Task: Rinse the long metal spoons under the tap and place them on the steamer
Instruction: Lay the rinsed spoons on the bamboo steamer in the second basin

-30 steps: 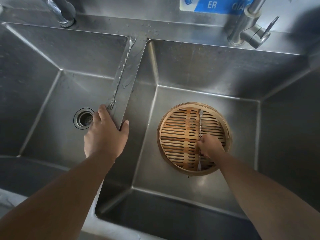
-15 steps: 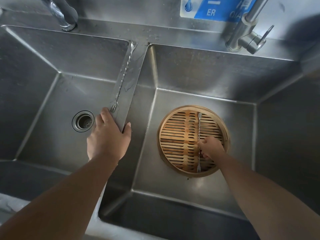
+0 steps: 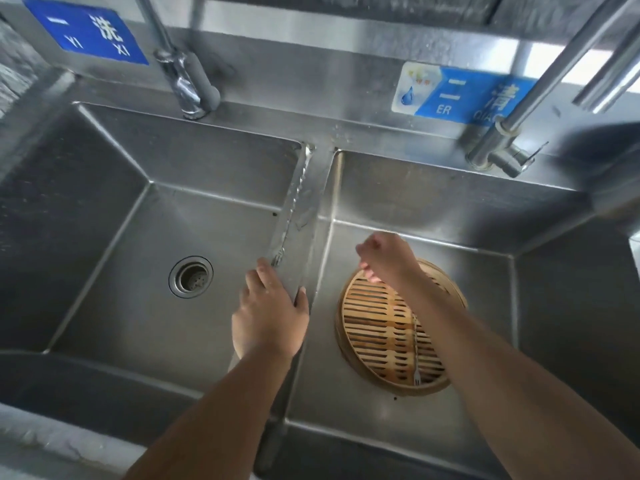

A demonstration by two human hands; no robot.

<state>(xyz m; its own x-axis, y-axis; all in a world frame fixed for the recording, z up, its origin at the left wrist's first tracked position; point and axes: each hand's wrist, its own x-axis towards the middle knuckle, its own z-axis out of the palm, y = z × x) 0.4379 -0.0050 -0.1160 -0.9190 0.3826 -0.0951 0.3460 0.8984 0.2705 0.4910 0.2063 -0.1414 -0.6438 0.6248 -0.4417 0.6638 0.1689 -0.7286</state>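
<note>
A round bamboo steamer [image 3: 374,327] sits on the floor of the right sink basin. One long twisted metal spoon with a forked end [image 3: 415,355] lies across its slats, partly hidden by my right forearm. A second long spoon [image 3: 289,216] lies along the wet divider between the two basins. My left hand [image 3: 268,315] rests on the near part of that divider, its fingertips just short of the spoon's forked end. My right hand [image 3: 386,258] hovers above the steamer's far rim, fingers loosely curled, holding nothing.
The left basin has a round drain [image 3: 190,277]. One tap [image 3: 183,81] stands behind the left basin and another tap with a lever [image 3: 502,150] behind the right. Blue labels are fixed to the steel back wall.
My right hand has let go of the spoon on the steamer and lifted up and to the left. The left hand stays on the divider. The camera has tilted upward.
</note>
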